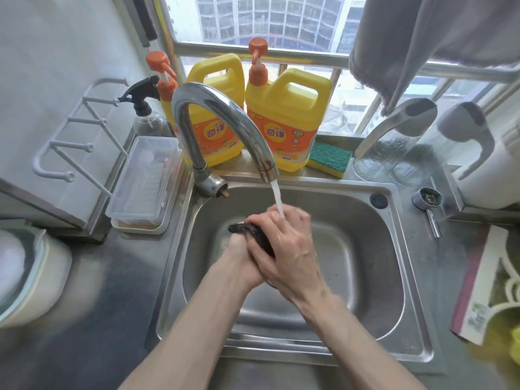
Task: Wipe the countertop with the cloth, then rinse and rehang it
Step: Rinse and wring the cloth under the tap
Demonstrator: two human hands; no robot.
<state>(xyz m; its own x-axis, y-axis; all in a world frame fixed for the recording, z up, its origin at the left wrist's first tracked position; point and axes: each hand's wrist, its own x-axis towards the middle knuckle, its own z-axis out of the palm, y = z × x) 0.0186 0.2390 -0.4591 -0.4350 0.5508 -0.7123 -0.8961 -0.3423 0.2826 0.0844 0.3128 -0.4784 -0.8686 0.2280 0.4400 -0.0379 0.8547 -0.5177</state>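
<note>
Rinsing seems to be the step in hand. The cloth (250,230), dark and bunched into a small roll, is over the middle of the sink (394,249), right under the water stream (277,197) that runs from the tap (219,114). Both hands are closed around it. The right hand (287,249) lies on top with its fingers curled over the cloth, and the left hand (239,254) holds it from below and from the left. The grip looks tight, like a squeeze, and only one end of the cloth shows out of it.

I judge that the wiping is already done, because the cloth is now in the water, but the counter (98,277) is blurred and I cannot tell if it is clean. What is left: to finish the rinse, wring the cloth, shut the tap and hang the cloth up.

Along the back edge of the counter stand two yellow detergent bottles (287,122), a spray bottle (146,114), a green and yellow sponge (329,159) and clear glass jugs (394,147). A plastic box (146,178) sits just beside the left rim of the sink. A white hook rack (78,130) is on the left wall, and a grey towel (422,38) hangs over the window rail (464,71) at the back right. I cannot tell which is the cloth's place. The bottles and jugs stand between the sink and the rail, so a reach there may knock them.
</note>
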